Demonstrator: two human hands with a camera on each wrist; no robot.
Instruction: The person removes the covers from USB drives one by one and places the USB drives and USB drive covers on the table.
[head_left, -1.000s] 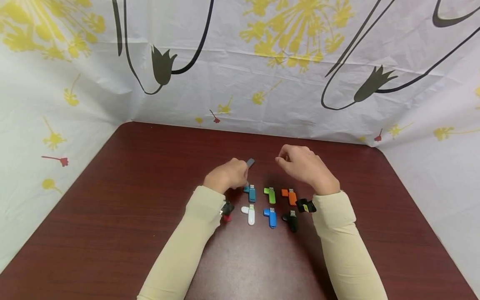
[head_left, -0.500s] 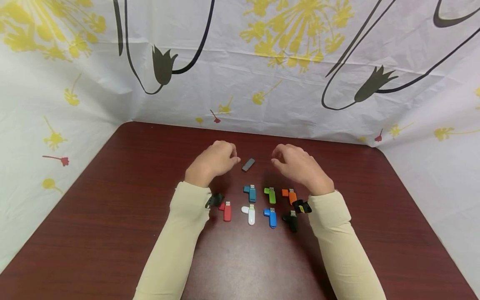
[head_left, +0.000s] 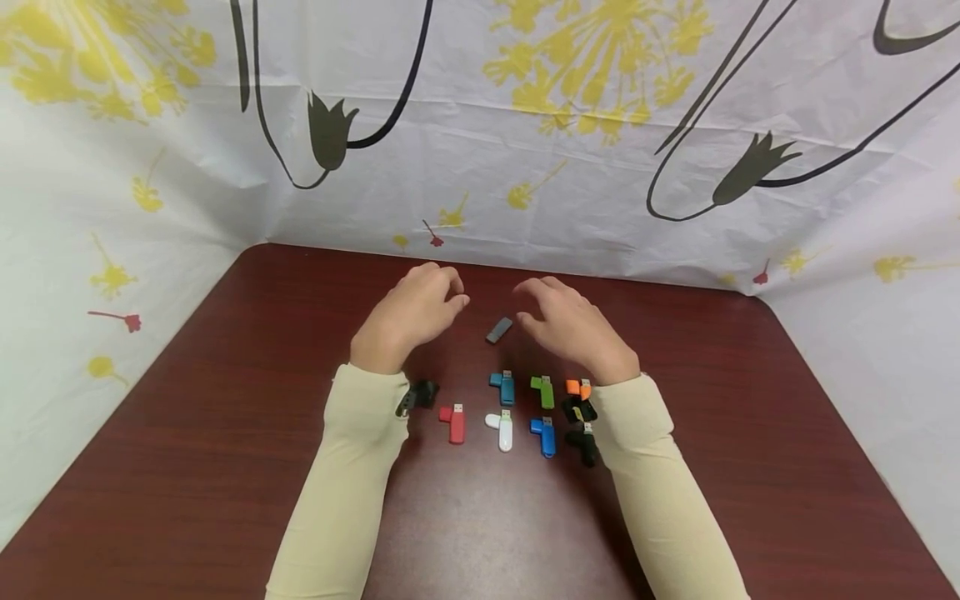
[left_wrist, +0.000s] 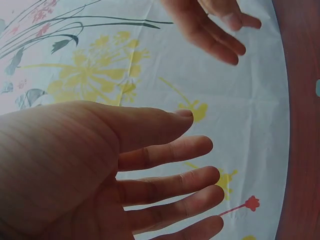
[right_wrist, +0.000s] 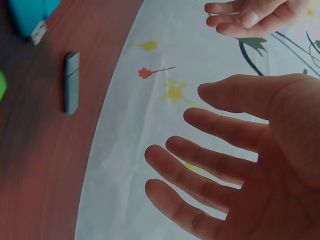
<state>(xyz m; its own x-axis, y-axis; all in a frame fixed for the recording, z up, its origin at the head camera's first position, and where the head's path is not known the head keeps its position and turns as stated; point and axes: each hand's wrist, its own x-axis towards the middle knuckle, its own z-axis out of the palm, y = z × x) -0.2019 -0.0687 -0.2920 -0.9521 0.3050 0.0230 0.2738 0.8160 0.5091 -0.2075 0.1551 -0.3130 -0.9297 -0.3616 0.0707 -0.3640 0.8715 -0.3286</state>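
Note:
My left hand (head_left: pixel 411 312) hovers left of a grey USB stick (head_left: pixel 498 330), its fingers relaxed and holding nothing. To the right of that stick hangs my right hand (head_left: pixel 573 323), nearest to it, also with nothing in its loosely bent fingers. The grey stick lies slanted on the table and looks capped in the right wrist view. Nearer the person, USB sticks show bare metal plugs with caps beside them: teal (head_left: pixel 507 390), green (head_left: pixel 547 393), red (head_left: pixel 457 427), white (head_left: pixel 506 433), blue (head_left: pixel 548 438). The orange stick (head_left: pixel 585 390) and black stick (head_left: pixel 588 446) are partly hidden by the right wrist's camera and sleeve.
The dark red-brown table (head_left: pixel 225 433) ends at a white patterned sheet (head_left: pixel 450 150) hung behind and at both sides. A black wrist camera (head_left: pixel 418 397) sits at the left sleeve, left of the red stick's cap.
The left hand has drawn back up and left from beside the grey and teal sticks, uncovering the red one. My right hand has shifted left toward the grey stick, its fingers spreading.

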